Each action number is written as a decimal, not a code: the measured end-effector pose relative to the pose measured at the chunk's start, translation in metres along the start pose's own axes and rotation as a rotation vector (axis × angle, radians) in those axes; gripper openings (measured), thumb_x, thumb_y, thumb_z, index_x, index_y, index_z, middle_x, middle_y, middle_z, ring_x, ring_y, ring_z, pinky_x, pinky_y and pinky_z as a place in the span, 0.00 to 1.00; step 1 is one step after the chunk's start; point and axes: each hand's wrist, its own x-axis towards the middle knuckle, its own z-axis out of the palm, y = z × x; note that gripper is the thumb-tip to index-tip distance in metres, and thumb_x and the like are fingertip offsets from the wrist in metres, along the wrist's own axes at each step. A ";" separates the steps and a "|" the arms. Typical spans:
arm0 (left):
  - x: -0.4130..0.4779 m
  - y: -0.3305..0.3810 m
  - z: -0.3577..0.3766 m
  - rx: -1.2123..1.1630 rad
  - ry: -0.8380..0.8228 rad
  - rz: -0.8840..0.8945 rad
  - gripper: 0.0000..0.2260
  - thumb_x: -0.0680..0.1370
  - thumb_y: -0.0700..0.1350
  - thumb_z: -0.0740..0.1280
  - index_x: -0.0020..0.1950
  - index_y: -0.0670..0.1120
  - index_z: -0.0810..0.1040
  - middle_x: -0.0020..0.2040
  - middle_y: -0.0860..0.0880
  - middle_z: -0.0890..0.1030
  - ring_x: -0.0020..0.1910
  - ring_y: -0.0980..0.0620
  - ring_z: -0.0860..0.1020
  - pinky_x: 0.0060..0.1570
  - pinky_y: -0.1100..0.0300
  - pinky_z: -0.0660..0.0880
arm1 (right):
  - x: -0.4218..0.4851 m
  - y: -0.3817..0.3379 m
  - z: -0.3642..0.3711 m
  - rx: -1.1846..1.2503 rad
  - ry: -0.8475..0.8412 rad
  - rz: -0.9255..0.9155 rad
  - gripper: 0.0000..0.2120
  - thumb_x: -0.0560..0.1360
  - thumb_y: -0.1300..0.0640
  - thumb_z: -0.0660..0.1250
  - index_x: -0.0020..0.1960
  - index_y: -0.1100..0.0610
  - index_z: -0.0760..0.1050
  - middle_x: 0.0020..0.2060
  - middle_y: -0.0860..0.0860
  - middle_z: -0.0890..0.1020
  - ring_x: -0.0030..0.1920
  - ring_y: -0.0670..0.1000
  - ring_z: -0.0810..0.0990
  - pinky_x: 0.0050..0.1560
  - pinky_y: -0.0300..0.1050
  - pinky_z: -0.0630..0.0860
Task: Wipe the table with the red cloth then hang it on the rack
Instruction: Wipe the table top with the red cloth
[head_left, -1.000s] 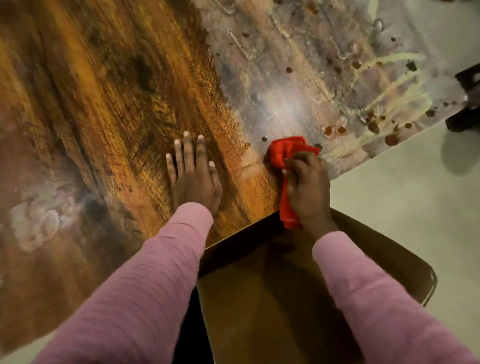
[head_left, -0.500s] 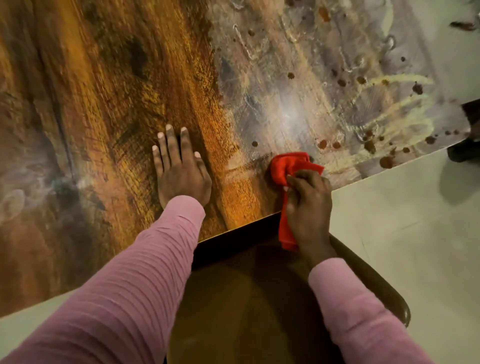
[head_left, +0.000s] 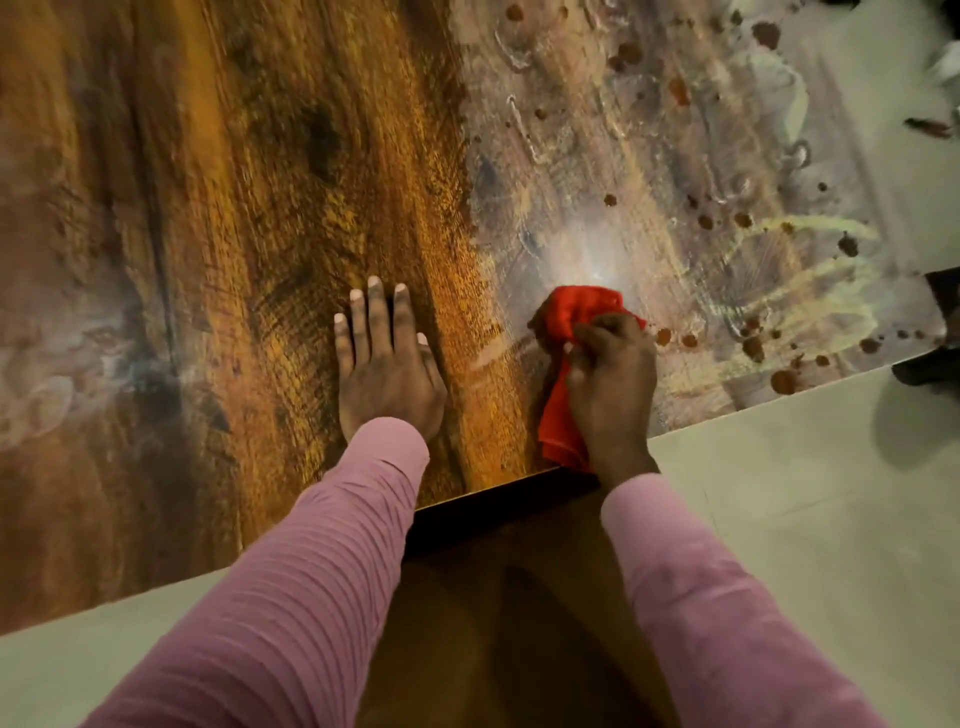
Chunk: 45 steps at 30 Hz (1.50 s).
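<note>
The wooden table (head_left: 249, 218) fills the upper part of the head view. Its right half is smeared with pale streaks and dotted with brown spots (head_left: 748, 343). My right hand (head_left: 613, 384) is closed on the bunched red cloth (head_left: 566, 322) and presses it onto the table near the front edge. The cloth's loose end hangs down to the table edge beside my wrist. My left hand (head_left: 387, 364) lies flat on the wood to the left of the cloth, fingers spread, holding nothing. No rack is in view.
A brown chair seat (head_left: 498, 613) sits under the table's front edge between my arms. Pale floor (head_left: 831, 519) lies to the right and lower left. A dark object (head_left: 935, 338) stands at the right edge beyond the table.
My right hand has pushed the cloth forward from the table edge towards the spotted patch. My left hand has stayed flat on the wood. The camera has shifted a little.
</note>
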 end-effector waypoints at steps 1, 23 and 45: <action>0.000 0.001 0.000 -0.001 -0.003 0.002 0.26 0.80 0.49 0.44 0.78 0.44 0.52 0.79 0.43 0.51 0.77 0.45 0.48 0.75 0.49 0.42 | 0.003 -0.004 0.003 0.000 0.015 0.024 0.12 0.73 0.64 0.66 0.54 0.59 0.82 0.55 0.55 0.79 0.55 0.59 0.73 0.58 0.51 0.71; -0.001 -0.001 -0.002 -0.085 -0.024 -0.004 0.25 0.81 0.46 0.47 0.78 0.43 0.51 0.79 0.43 0.50 0.78 0.45 0.46 0.75 0.48 0.43 | -0.017 -0.058 0.032 -0.013 -0.106 -0.490 0.10 0.71 0.63 0.68 0.52 0.57 0.82 0.52 0.53 0.80 0.50 0.57 0.75 0.51 0.46 0.70; 0.103 0.009 0.004 0.116 -0.004 -0.067 0.26 0.80 0.56 0.45 0.78 0.57 0.49 0.79 0.48 0.47 0.78 0.45 0.45 0.73 0.42 0.39 | 0.165 -0.061 0.052 0.102 0.037 -0.044 0.11 0.68 0.59 0.67 0.50 0.58 0.81 0.55 0.55 0.75 0.56 0.59 0.72 0.55 0.55 0.74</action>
